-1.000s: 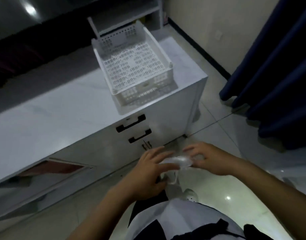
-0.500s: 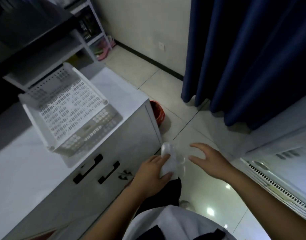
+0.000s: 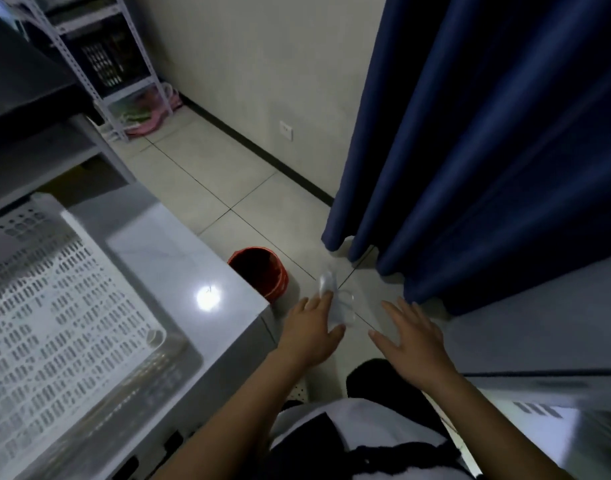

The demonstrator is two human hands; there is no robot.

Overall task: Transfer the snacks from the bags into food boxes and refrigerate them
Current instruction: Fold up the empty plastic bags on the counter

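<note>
A crumpled clear bag hangs in the left hand, pinched between thumb and fingers above the tiled floor, and looks empty or close to it, though the film is too blurred to be sure. The likeliest slip from here, as a judgement, is the bag sliding out of so light a pinch: thin plastic offers little to hold, and only its lower end sits between the fingers while the rest stands loose above them. If the red bin is the target, a limp bag may drift and miss, landing on the floor beside the bin rather than in it; the bin stands partly behind the corner of the table, so the table edge could also catch the bag. Any crumbs left inside could scatter on the tiles. The bag lies between the two hands, touching the left only. The right hand hovers just beside the bag with fingers spread and straight, holding nothing and clear of the plastic. The bin lies ahead and to the left of the bag, near it. A white perforated basket rests on the table, well apart from both hands; a dark blue curtain hangs to the right
</note>
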